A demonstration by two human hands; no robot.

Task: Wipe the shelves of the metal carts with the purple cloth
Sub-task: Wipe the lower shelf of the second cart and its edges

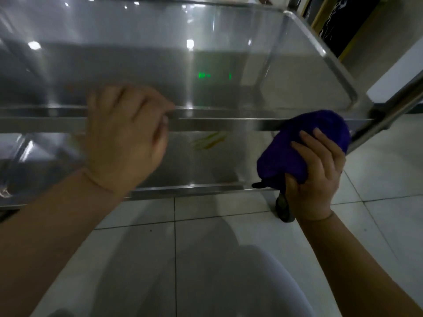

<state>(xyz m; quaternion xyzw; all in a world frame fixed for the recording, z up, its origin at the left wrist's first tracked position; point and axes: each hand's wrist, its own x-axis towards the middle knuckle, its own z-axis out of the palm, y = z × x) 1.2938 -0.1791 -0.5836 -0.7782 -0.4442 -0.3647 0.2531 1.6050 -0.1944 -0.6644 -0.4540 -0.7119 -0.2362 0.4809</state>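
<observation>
A shiny metal cart fills the upper half of the view; its top shelf (142,65) reflects ceiling lights. My left hand (123,138) grips the front rim (229,123) of that top shelf, fingers curled over the edge. My right hand (318,170) holds a bunched purple cloth (304,145) against the cart's front right corner, just below the top rim and beside the right post (389,115). A lower shelf (201,161) shows beneath, with a yellowish smear or reflection on it.
White tiled floor (377,202) lies below and to the right of the cart. A caster wheel (283,209) sits under the cart's front right corner. A dark panel with a yellow frame (338,24) stands at the upper right. My knee shows at the bottom.
</observation>
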